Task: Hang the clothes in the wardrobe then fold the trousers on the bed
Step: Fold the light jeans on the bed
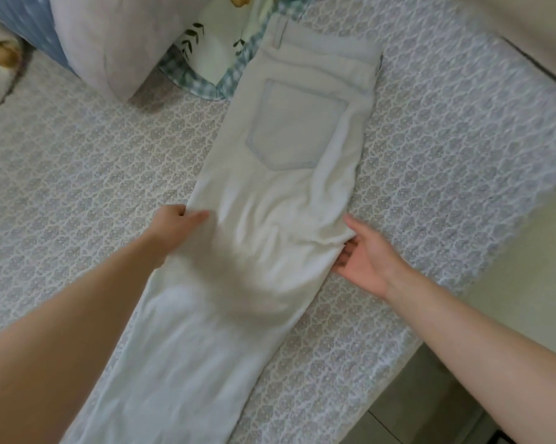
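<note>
Head view, taken from the left: a pale pillow [110, 43] and a leaf-printed quilt [206, 49] are seen at the far side of the patterned bed [446, 123]. The left hand [174, 222] is clamped on the left edge of the trousers [286, 139], thumb on top and fabric bunched under it. The trousers are laid lengthwise down the middle of the bed, doubled leg on leg, one back pocket [299, 126] uppermost and the waistband resting on the quilt's checked border. At the right edge the right hand [366, 254] is closed on the cloth, fingers tucked beneath and thumb above, though blur softens this.

A skewed fold is the likely fault if the two edges are lifted unevenly. The stacked legs could be slid apart by a one-sided pull. The quilt could be dragged along by the waistband, and the leg ends, lying toward the near edge, could be let slip off.
</note>
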